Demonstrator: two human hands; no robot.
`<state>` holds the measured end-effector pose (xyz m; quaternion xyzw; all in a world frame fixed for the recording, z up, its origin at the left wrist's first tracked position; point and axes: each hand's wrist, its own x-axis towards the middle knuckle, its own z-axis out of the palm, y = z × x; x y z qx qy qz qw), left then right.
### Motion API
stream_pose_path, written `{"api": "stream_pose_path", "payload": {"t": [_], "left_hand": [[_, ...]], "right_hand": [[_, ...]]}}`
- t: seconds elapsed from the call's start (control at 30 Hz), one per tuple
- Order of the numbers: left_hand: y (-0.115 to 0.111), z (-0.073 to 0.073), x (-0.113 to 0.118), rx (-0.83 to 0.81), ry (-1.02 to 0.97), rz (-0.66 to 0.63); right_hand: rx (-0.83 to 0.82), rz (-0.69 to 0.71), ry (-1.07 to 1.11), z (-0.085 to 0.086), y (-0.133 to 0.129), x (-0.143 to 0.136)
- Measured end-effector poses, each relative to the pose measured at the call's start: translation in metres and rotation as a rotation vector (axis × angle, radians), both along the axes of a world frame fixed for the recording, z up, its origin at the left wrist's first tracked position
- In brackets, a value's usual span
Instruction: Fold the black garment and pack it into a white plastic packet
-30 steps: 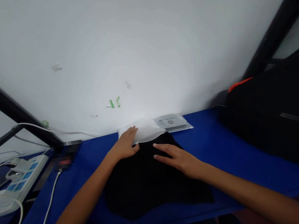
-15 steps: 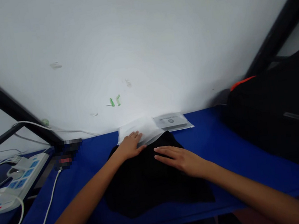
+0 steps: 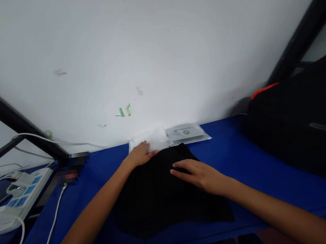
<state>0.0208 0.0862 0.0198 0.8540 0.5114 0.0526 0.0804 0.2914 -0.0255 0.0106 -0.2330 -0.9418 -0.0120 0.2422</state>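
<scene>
A piece of black fabric [image 3: 168,202], perhaps a folded garment, lies on the blue tabletop [image 3: 224,145] in front of me. Behind it a white, translucent plastic bag [image 3: 155,136] rests near the wall. My left hand [image 3: 140,154] is at the fabric's far left edge; its fingers reach onto the bag and grip nothing. On the right part of the fabric, my right hand [image 3: 199,172] lies with fingers stretched and slightly apart. Beside the white bag is a clear-fronted packet [image 3: 186,132] with a grey printed face.
A large black bag [image 3: 292,136] with an orange edge fills the right side. On the left are a white power strip [image 3: 29,191] with plugs and a white cable [image 3: 52,230]. Dark metal posts [image 3: 9,105] flank the white wall [image 3: 171,48].
The white bag's near corner, which lay over the fabric's far edge, has moved back toward the wall. My left hand shifted slightly left, my right slightly right.
</scene>
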Motion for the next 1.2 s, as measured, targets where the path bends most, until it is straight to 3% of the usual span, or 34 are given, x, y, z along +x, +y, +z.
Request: {"api": "stream_pose_path", "payload": {"t": [0.07,0.13,0.2,0.33,0.47,0.57,0.7,0.83,0.97,1.07,1.2], "left_hand": [[-0.023,0.005,0.009,-0.004,-0.092,-0.027],[-0.052,0.011,0.021,-0.097,-0.366,-0.216],[-0.081,0.015,0.028,-0.229,-0.492,-0.395],[-0.112,0.022,0.015,-0.211,-0.605,-0.371],[-0.112,0.022,-0.022,-0.182,-0.665,-0.196],[-0.114,0.017,-0.035,-0.178,-0.499,-0.090],[-0.123,0.014,-0.037,-0.174,-0.277,-0.100],[-0.123,0.019,-0.054,-0.156,-0.342,-0.085],[-0.115,0.020,-0.083,-0.096,-0.485,0.065],[-0.111,0.016,-0.097,-0.006,-0.479,0.158],[-0.110,0.014,-0.099,0.139,-0.409,0.085]], "right_hand": [[-0.074,-0.051,0.064,0.001,-0.001,-0.001],[-0.136,-0.076,0.106,0.002,-0.001,-0.004],[-0.107,-0.045,0.101,0.002,0.000,-0.004],[0.012,0.034,0.050,0.000,0.002,0.006],[-0.062,-0.012,0.068,-0.007,0.004,0.021],[-0.123,-0.028,0.101,-0.010,0.009,0.021],[-0.165,-0.034,0.055,-0.006,0.017,0.016],[-0.185,-0.071,-0.009,-0.001,0.022,0.027],[-0.237,-0.095,-0.080,-0.001,0.026,0.040],[-0.320,-0.098,-0.075,0.001,0.029,0.046],[-0.416,-0.046,0.047,0.008,0.025,0.050]]}}
